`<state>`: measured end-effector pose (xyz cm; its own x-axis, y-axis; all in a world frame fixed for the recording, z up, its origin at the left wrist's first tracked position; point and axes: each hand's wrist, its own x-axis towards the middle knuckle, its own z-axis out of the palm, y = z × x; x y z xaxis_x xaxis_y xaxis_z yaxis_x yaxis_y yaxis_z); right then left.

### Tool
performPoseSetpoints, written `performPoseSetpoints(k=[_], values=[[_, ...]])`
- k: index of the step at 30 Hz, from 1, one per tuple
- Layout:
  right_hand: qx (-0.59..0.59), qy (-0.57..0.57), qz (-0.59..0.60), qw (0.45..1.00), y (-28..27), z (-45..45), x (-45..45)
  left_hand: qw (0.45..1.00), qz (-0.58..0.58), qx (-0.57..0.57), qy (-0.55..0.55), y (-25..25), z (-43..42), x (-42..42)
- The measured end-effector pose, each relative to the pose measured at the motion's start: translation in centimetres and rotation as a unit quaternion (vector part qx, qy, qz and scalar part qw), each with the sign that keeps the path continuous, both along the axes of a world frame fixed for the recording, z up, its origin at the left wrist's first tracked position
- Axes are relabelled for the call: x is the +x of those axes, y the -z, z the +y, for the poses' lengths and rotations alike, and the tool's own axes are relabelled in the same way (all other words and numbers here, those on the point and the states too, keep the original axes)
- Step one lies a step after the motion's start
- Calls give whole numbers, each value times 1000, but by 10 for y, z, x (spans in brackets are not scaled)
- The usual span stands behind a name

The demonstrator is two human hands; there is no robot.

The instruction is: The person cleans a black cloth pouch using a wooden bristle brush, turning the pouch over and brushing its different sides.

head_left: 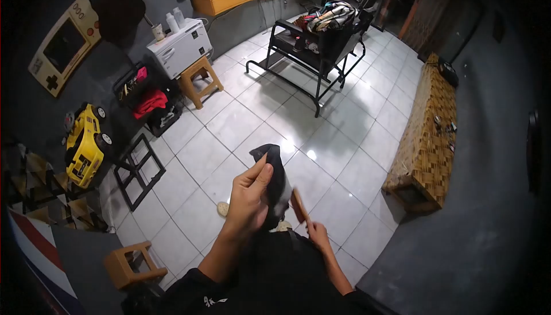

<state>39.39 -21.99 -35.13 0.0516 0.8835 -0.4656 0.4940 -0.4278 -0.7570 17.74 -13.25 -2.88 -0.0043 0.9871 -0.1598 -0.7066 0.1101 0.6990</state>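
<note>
My left hand [249, 194] is raised in front of my body, thumb and fingers pinched on a black cloth [278, 177]. The cloth hangs down from the pinch, and a greyish patch shows on its lower right part. Lower and to the right, my right hand [317, 236] is closed around the handle of a wooden brush [299, 207]. The brush points up and to the left, close beside the cloth's right edge. Whether its bristles touch the cloth, I cannot tell.
A black metal-framed chair [321, 51] heaped with clothes stands ahead. On the right is a long woven-pattern bench [425, 137]. Along the left are a small white freezer [182, 48], stools [198, 80], a yellow toy car [86, 146] and a black frame [139, 171] on the tiled floor.
</note>
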Motion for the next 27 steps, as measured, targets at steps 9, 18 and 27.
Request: performPoseSetpoints(k=[9,18,27], values=[[210,-23,264,941,-198,30,-70,986,143,83,-6,2,-6,9],[-66,-255,-199,944,59,-2,-7,987,139,74,23,-4,-11,-3],[98,16,124,987,-47,18,-43,922,367,86,92,-11,-18,-25]])
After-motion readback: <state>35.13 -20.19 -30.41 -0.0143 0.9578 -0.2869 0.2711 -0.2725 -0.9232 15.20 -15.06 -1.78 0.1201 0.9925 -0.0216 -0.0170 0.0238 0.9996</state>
